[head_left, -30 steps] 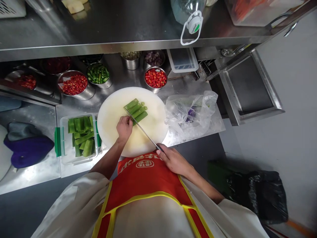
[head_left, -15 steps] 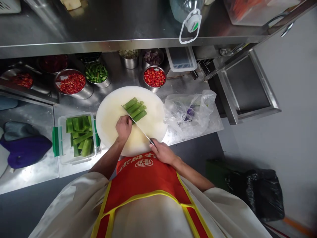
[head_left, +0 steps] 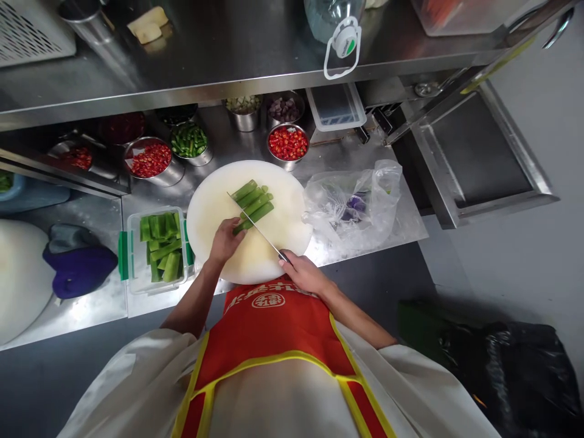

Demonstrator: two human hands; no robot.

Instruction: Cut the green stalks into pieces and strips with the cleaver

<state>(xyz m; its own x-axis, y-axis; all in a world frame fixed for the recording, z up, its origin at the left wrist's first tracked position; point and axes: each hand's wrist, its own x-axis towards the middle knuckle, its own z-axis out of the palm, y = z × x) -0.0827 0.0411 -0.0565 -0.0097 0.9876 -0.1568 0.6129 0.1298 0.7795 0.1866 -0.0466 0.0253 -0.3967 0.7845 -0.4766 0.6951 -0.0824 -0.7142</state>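
Right hand (head_left: 302, 273) around knife (head_left: 283, 257), greens (head_left: 164, 244) in tub (head_left: 137, 271)

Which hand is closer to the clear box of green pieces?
Left. The left hand is over the board beside the box; the right hand, on the knife handle, is farther.

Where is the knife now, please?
In the head view, near the middle, the knife is in the right hand, its blade over the white board at the green pieces.

Red apron (head_left: 274, 334): Chinese characters (head_left: 268, 300), illegible; bottle cap (head_left: 344, 43): lettering too small.
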